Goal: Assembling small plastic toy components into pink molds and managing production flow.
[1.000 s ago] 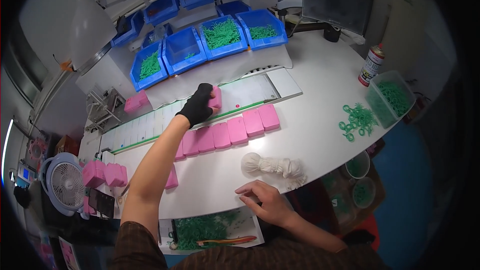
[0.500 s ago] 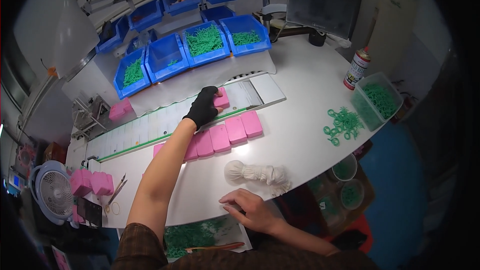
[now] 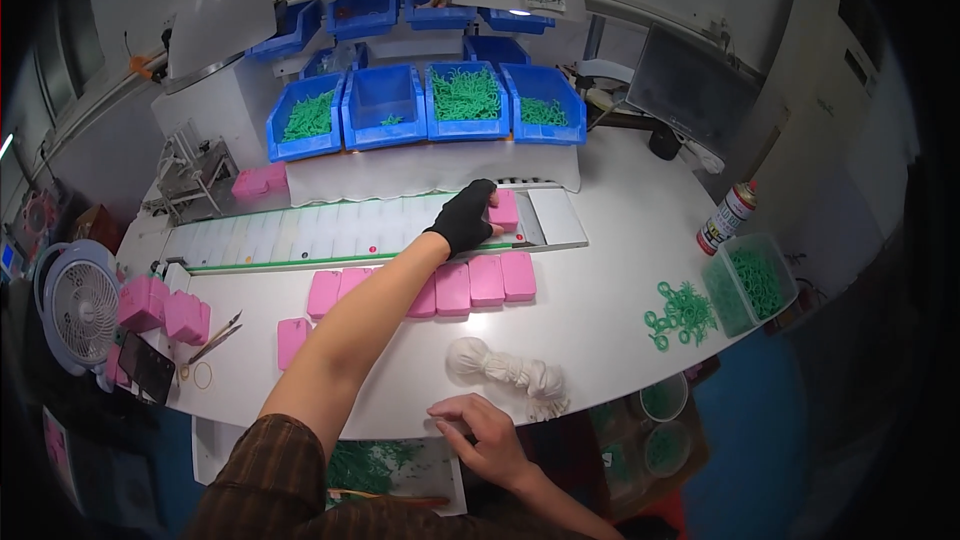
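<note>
My left hand (image 3: 466, 220), in a black fingerless glove, grips a pink block (image 3: 504, 210) by its left side. It holds the block at the right end of a narrow white conveyor (image 3: 340, 230) with green edges. My right hand (image 3: 484, 434), bare, hovers at the table's front edge with its fingers loosely bent and apart, holding nothing. Close by it lies a tied white cloth bundle (image 3: 510, 372). In front of the conveyor is a row of pink blocks (image 3: 453, 289), partly hidden by my left forearm. A single pink block (image 3: 292, 341) lies nearer me.
Blue bins (image 3: 464, 128) with green pieces stand behind the conveyor. To the right are a loose green pile (image 3: 682, 312), a clear tub (image 3: 728, 290) and a spray can (image 3: 727, 217). A fan (image 3: 84, 295), stacked pink blocks (image 3: 186, 318) and a phone (image 3: 147, 368) are at left.
My left hand has moved right along the conveyor with the pink block, closer to the end plate. The whole view has turned slightly left. My right hand has barely moved.
</note>
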Demonstrator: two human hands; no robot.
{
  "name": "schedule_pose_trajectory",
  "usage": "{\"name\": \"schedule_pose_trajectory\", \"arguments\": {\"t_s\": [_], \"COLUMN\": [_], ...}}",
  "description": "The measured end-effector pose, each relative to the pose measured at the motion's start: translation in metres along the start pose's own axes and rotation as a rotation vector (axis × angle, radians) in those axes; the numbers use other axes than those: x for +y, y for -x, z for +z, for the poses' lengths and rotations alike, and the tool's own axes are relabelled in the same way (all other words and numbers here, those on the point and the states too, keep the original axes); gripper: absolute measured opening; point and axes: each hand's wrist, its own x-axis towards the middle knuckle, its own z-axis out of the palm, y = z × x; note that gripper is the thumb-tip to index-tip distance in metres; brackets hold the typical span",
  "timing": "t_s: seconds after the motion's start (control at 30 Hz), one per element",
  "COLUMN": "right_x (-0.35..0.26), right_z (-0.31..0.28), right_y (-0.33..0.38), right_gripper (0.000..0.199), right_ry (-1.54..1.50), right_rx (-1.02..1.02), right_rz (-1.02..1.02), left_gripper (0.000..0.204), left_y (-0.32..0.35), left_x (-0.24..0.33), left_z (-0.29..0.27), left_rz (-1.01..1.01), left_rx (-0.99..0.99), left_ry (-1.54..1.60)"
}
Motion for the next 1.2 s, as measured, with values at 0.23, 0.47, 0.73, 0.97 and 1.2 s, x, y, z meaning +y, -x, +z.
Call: {"name": "schedule_pose_trajectory", "arguments": {"t_s": [0.23, 0.47, 0.73, 0.97, 1.2], "right_x": [-0.003, -0.005, -0.011, -0.007, -0.025], "right_z": [0.001, 0.002, 0.006, 0.008, 0.031], "right_y": [-0.008, -0.004, -0.005, -0.004, -0.008], "right_gripper": [0.016, 0.016, 0.014, 0.012, 0.017], "right_ry": [0.005, 0.040, 0.008, -0.046, -0.337], "right_rx": [0.010, 0.013, 0.014, 0.048, -0.036], "right_rz": [-0.005, -0.013, 0.034, 0.046, 0.237], "left_gripper": [0.054, 0.062, 0.066, 0.075, 0.060], "left_y": [-0.002, 0.013, 0.064, 0.198, 0.302], "left_x": [-0.032, -0.039, -0.029, 0.051, 0.074], "left_z": [-0.001, -0.020, -0.083, -0.196, -0.145], "left_rz": [-0.001, -0.053, 0.087, -0.579, -0.517], "left_rx": [0.060, 0.030, 0.276, -0.144, 0.177], "left_ry": [0.043, -0.003, -0.244, -0.750, -0.540]}}
